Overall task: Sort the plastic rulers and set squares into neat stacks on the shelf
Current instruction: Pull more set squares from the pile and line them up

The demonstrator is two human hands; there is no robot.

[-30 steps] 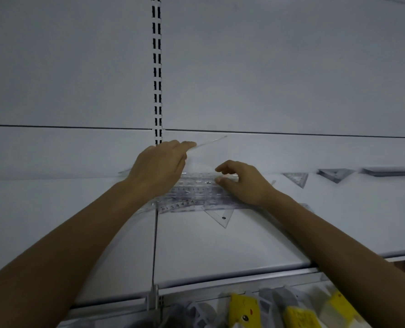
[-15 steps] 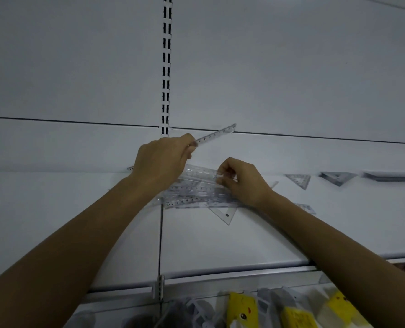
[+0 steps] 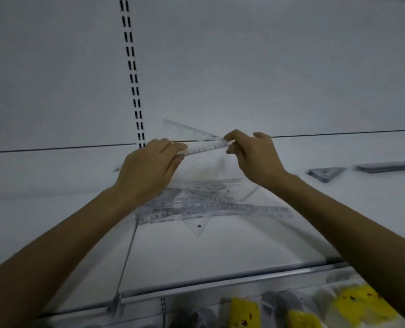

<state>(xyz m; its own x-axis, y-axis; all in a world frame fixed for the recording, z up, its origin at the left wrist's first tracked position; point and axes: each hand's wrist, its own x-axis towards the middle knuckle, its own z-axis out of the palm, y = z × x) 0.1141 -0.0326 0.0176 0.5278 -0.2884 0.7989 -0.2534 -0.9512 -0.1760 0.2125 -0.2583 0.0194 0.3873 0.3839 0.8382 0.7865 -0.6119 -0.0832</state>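
Both hands are raised above the white shelf (image 3: 220,252). My left hand (image 3: 147,169) grips one end of a clear plastic ruler (image 3: 206,147). My right hand (image 3: 256,157) pinches the corner of a clear set square (image 3: 189,130) that points up and left behind the ruler; its fingers also meet the ruler's other end. Below the hands a jumbled pile of clear rulers and set squares (image 3: 203,204) lies on the shelf, with one triangle tip (image 3: 198,227) sticking out toward me.
To the right on the shelf sit a small stack of set squares (image 3: 325,174) and a stack of rulers (image 3: 388,167). A slotted upright (image 3: 132,74) runs up the back panel. Below the shelf's front rail (image 3: 220,280) hang yellow and grey packaged goods (image 3: 241,313).
Both hands have risen off the pile. The left hand lifted the ruler higher, and the right hand left the pile and came up pinching a set square at the ruler's far end.
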